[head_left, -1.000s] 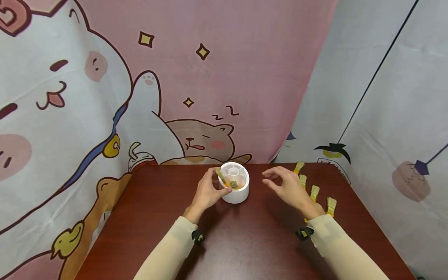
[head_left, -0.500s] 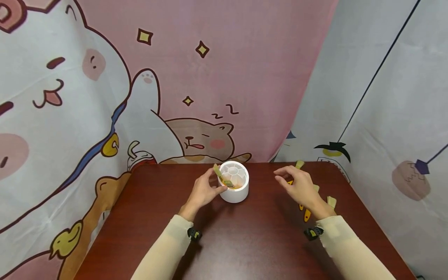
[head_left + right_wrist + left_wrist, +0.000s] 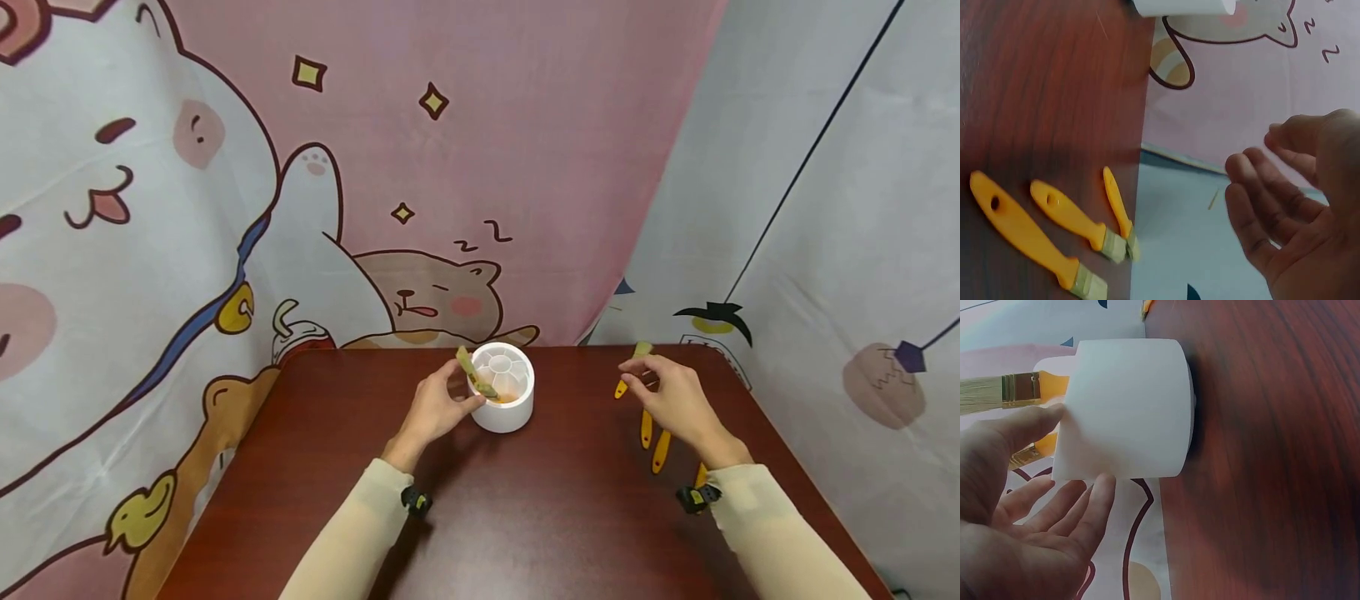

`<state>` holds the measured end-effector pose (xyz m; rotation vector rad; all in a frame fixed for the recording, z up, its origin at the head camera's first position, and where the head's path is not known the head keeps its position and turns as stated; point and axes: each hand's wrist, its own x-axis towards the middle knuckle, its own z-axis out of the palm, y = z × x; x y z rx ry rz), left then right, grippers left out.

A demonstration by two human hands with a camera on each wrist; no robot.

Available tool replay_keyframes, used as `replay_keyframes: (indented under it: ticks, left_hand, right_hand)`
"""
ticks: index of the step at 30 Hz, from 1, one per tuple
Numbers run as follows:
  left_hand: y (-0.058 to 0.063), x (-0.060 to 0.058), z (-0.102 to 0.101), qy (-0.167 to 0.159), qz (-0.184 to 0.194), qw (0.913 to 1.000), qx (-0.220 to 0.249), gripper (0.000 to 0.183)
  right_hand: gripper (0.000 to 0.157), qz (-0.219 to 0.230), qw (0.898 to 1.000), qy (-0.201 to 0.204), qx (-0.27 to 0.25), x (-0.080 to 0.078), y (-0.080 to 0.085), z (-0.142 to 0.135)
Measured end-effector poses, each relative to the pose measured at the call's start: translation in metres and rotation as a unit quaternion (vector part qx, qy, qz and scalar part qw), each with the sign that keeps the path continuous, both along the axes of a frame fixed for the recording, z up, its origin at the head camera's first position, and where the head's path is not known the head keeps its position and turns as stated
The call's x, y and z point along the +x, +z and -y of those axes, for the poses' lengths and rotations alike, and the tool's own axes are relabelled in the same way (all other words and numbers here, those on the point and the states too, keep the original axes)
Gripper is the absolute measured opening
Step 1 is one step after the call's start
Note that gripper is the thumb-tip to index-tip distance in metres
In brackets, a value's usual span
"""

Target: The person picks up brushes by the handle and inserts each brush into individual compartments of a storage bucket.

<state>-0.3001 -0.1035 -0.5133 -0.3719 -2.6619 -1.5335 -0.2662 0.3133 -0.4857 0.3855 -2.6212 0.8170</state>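
Observation:
A white round holder (image 3: 504, 419) with inner compartments stands on the table. My left hand (image 3: 433, 410) holds it at its left side, thumb at the front rim and fingers against the wall. Two paintbrushes with orange handles stand in it, bristles up: one brush (image 3: 1022, 389) above the thumb in the left wrist view, the other brush (image 3: 1035, 452) partly hidden below it. My right hand (image 3: 678, 404) holds nothing, its fingers bent over more brushes on the table. The right wrist view shows the nearest of these, a large brush (image 3: 1025, 228), a middle brush (image 3: 1072, 209) and a small brush (image 3: 1119, 200).
A dark red-brown table (image 3: 510, 517) carries everything. Its far edge meets a pink and white cartoon curtain (image 3: 540, 167). Another orange brush handle (image 3: 701, 476) shows beside the right wrist, mostly covered by the forearm.
My right hand has moved right, away from the holder and over the loose brushes. My left hand stays at the holder, and the brushes' bristle ends have shifted slightly in it.

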Motion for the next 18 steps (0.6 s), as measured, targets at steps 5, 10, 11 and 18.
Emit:
replay_keyframes:
  ticks: [5, 10, 11, 18]
  left_hand:
    - [0.002, 0.001, -0.004, -0.013, 0.0, 0.9999, 0.005, 0.079]
    - [0.001, 0.002, -0.006, -0.018, 0.009, 0.9996, 0.018, 0.093]
    - [0.0, 0.001, -0.007, -0.018, 0.007, 0.9997, 0.015, 0.096]
    - [-0.002, -0.002, -0.01, -0.018, -0.021, 0.9994, -0.023, 0.105]
  right_hand:
    - [0.024, 0.058, 0.998, -0.033, 0.003, -0.001, 0.002, -0.014]
    - [0.029, 0.114, 0.991, -0.065, 0.001, -0.004, -0.005, -0.026]
    - [0.029, 0.12, 0.99, -0.07, 0.004, -0.005, -0.007, -0.029]
    - [0.025, 0.177, 0.976, -0.124, 0.034, 0.001, -0.015, -0.052]
